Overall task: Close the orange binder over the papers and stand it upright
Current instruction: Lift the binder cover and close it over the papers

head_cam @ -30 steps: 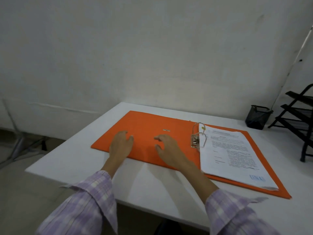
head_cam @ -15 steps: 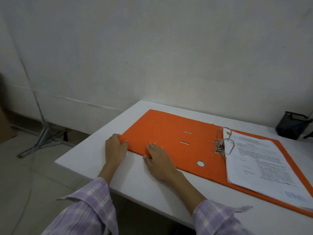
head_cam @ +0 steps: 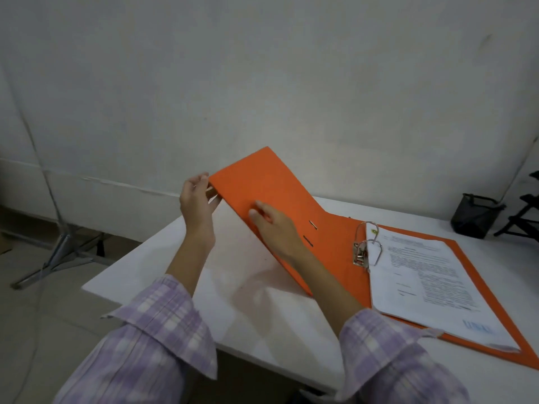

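The orange binder (head_cam: 335,237) lies open on the white table (head_cam: 248,301). Its left cover (head_cam: 262,182) is lifted off the table and slants up to the left. My left hand (head_cam: 197,202) grips the cover's outer edge, fingers behind it. My right hand (head_cam: 272,224) holds the cover's near edge with the thumb on the inner face. A stack of printed papers (head_cam: 425,281) rests on the binder's right half, threaded on the metal rings (head_cam: 367,243), which stand upright at the spine.
A black mesh pen holder (head_cam: 474,215) stands at the table's far right, beside a black rack (head_cam: 525,211). A white wall runs behind the table. A metal stand's legs (head_cam: 58,255) rest on the floor at the left.
Both hands slid to the left cover's edges and took hold of it. The cover has risen from flat on the table to a steep slant. The view shifted.
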